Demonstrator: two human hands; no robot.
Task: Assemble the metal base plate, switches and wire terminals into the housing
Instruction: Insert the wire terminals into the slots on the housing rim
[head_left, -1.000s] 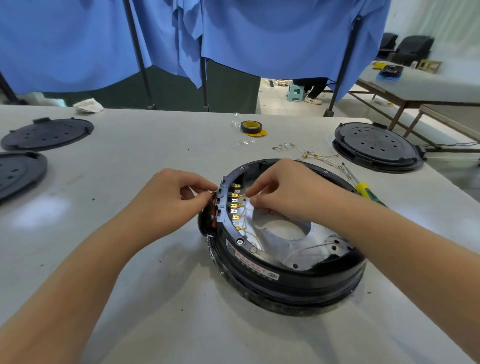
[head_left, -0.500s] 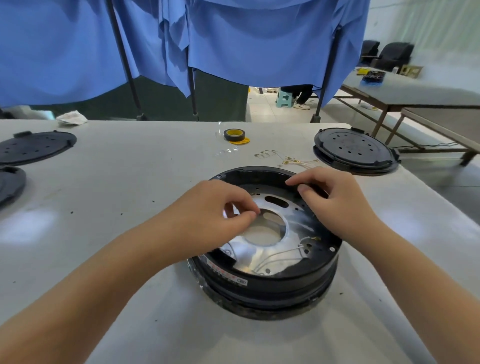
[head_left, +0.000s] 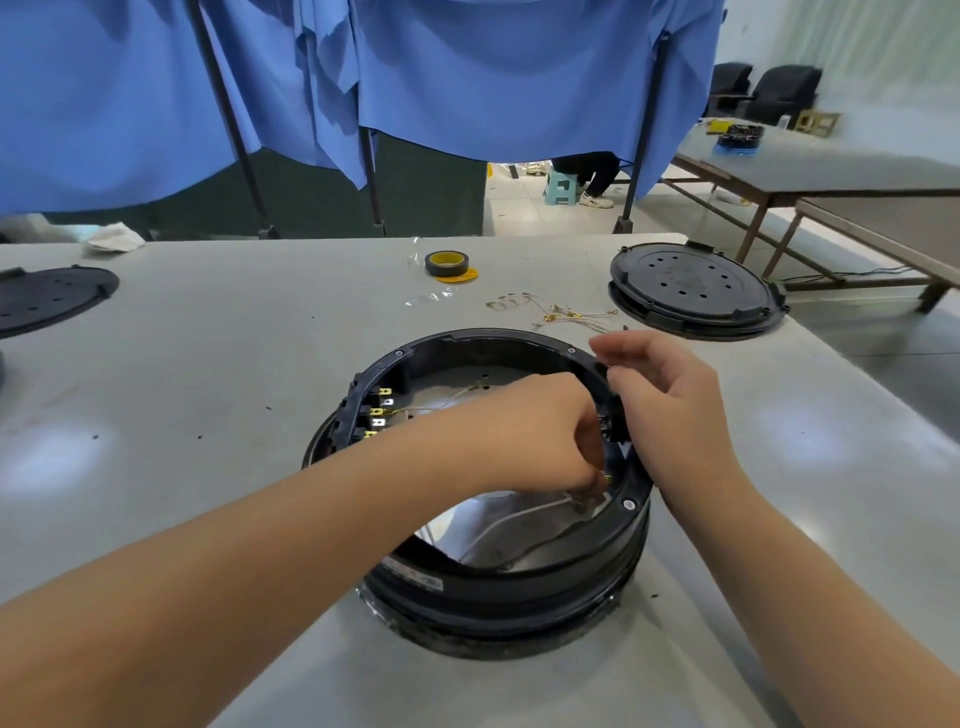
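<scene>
the grey tabletop (head_left: 197, 364) carries everything here, with blue cloth (head_left: 467, 67) hanging behind its far edge. near the middle of it sits the round black housing (head_left: 519, 582), open side up. inside lies the shiny metal base plate (head_left: 524, 535), with thin white wires running across it. on the housing's inner left wall a row of brass wire terminals (head_left: 382, 410) stands in a column on a black switch block.

a black round lid (head_left: 693, 288) lies to the far right of the housing, another black lid (head_left: 49, 296) at the far left edge.

the left hand (head_left: 540, 431) reaches across into the housing, its fingers curled down at the inner right wall, pinching something small there; what it is cannot be made out. the right hand (head_left: 670, 405) rests on the outside of the right rim, fingers bent round the rim's edge, thumb and forefinger raised and loosely curled.

beyond the housing lie a roll of yellow tape (head_left: 447, 264) and, just to its right, a loose bunch of spare wires (head_left: 561, 312) with brass ends.
</scene>
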